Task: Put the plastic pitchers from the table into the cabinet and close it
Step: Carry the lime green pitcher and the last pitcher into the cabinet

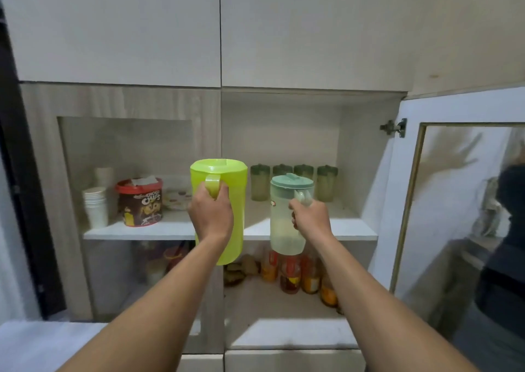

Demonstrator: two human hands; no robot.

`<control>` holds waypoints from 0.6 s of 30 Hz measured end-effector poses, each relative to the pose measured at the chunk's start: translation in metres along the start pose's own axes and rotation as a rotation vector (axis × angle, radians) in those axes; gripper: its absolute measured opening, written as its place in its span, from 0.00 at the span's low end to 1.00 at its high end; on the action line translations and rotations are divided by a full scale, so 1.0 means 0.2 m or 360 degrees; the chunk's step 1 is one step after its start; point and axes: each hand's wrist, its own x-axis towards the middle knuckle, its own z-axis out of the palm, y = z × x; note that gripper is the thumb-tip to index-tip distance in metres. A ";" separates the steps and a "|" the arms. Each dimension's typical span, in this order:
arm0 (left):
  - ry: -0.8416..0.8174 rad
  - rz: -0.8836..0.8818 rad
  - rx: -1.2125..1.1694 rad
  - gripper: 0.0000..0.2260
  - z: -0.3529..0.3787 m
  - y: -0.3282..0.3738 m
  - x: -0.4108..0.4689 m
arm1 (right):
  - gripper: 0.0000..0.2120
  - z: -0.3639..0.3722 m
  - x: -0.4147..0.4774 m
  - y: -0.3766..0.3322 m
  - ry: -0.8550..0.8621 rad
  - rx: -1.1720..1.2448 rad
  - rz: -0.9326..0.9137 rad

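A lime-green plastic pitcher [231,178] with a lid hangs upright in front of the cabinet, my left hand [210,215] gripping its handle. To its right I hold a smaller clear pitcher [284,229] with a teal lid, my right hand [309,218] wrapped around its handle. Both pitchers are in the air at the front edge of the middle shelf [349,231]. The right cabinet door [460,207] with a glass pane stands swung open to the right. The left door [125,102] is closed.
Several green-lidded tumblers [292,181] line the back of the open shelf. Behind the left glass door are stacked paper cups [95,205] and a red-lidded Choco Chips tub [140,201]. Bottles [298,272] fill the lower shelf. A person's reflection shows in the open door's glass.
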 end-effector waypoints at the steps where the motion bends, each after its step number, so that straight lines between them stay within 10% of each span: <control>1: -0.0018 -0.0006 -0.0009 0.14 0.06 -0.01 0.00 | 0.06 -0.01 0.04 0.02 0.0015 -0.0006 0.0008; 18: -0.0208 -0.0086 -0.0168 0.12 1.04 -0.34 0.41 | 0.04 0.03 0.94 0.22 0.0250 -0.0006 0.0026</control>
